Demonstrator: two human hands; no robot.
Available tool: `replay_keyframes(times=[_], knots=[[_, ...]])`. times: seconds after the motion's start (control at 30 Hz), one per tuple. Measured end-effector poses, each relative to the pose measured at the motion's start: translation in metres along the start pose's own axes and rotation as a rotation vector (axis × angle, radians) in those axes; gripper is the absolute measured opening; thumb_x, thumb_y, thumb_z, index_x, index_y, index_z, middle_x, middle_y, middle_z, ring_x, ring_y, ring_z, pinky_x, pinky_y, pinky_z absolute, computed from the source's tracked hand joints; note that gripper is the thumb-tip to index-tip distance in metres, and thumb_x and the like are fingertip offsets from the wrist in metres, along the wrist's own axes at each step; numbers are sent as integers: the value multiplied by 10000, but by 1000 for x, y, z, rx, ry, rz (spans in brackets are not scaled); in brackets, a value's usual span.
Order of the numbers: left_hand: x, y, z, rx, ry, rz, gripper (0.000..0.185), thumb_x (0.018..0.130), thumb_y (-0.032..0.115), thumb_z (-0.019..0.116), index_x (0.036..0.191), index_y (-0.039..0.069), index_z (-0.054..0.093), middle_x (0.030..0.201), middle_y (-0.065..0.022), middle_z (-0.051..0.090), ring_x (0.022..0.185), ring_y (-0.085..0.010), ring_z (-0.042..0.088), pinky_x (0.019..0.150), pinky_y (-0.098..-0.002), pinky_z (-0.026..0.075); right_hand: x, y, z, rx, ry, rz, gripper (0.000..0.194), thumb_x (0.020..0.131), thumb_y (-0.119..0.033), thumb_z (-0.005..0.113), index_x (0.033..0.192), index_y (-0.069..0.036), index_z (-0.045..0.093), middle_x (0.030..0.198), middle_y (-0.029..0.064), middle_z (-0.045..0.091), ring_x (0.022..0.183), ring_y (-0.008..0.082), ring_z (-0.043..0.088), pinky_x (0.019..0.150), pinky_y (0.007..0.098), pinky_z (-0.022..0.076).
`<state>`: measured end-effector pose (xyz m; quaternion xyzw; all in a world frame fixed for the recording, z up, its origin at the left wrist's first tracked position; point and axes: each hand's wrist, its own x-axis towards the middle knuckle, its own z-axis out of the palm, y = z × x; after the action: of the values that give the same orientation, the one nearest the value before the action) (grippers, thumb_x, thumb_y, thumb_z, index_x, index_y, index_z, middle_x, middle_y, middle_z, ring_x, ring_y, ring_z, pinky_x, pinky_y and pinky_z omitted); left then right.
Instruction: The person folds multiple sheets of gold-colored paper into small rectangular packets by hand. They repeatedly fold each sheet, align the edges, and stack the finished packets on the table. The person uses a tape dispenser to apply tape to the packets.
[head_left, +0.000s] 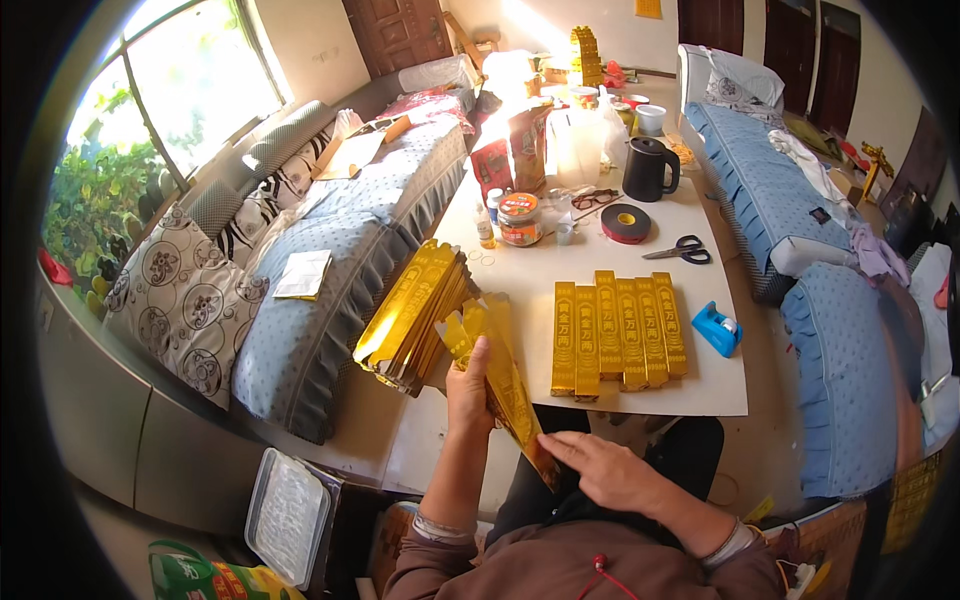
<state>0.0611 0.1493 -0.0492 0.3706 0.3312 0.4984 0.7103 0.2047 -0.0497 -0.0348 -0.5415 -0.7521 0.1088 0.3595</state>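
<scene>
My left hand (470, 390) grips a gold foil-card box blank (506, 375), partly folded, with its flaps open at the top. The fingertips of my right hand (607, 465) touch the lower end of that blank. Left of it, a thick stack of flat gold blanks (412, 300) lies at the white table's (712, 390) left edge. Several long gold boxes (630, 330) stand out in a row on the table, side by side, bearing printed characters. A blue tape dispenser (718, 328) is to their right, and black-handled scissors (681, 250) lie behind them.
A roll of dark tape (625, 223), a lidded jar (520, 219), eyeglasses (595, 199) and a black kettle (649, 169) occupy the table's middle. Blue-covered sofas (330, 277) flank both sides. A clear plastic container (287, 517) is at the lower left, near a green bag (214, 574).
</scene>
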Motion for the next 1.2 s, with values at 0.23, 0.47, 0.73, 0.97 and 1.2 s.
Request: replay_keyframes(times=[0.23, 0.47, 0.73, 0.97, 1.2], knots=[[-46, -1, 26, 63, -127, 52, 363, 934, 215, 780, 1187, -14, 656, 1092, -56, 709, 923, -129, 661, 827, -277, 533, 64, 12, 12, 807, 45, 489, 421, 945, -216, 749, 1268, 10, 601, 1147, 61, 672, 1062, 128, 632, 947, 322, 518], [-54, 38, 27, 2, -33, 71, 316, 946, 225, 764, 1146, -10, 695, 1027, -52, 730, 872, -124, 677, 756, -274, 554, 63, -8, 28, 707, 155, 532, 367, 893, -286, 795, 1090, 11, 708, 858, 63, 741, 766, 116, 661, 714, 313, 539], [-48, 53, 8, -110, -152, 51, 393, 960, 238, 738, 1237, -22, 637, 1112, -112, 723, 978, -191, 701, 852, -329, 569, -17, 24, 71, 903, -163, 757, 357, 829, -286, 840, 1072, -33, 776, 911, 95, 777, 830, 133, 716, 808, 282, 539], [-77, 27, -4, 146, -407, -49, 475, 957, 286, 723, 1302, -15, 598, 1192, -143, 706, 1112, -229, 670, 989, -382, 520, 18, 2, 36, 372, -163, 487, 753, 750, -269, 877, 1400, -58, 559, 1208, 110, 661, 1073, 240, 599, 921, 351, 493], [-103, -2, -4, 93, -351, 96, 816, 970, 659, 525, 1501, 54, 387, 1303, -117, 610, 1140, -202, 618, 991, -359, 501, 21, 9, 45, 585, -145, 539, 646, 830, -159, 821, 1397, -55, 529, 1125, 80, 635, 769, 139, 595, 717, 295, 523]])
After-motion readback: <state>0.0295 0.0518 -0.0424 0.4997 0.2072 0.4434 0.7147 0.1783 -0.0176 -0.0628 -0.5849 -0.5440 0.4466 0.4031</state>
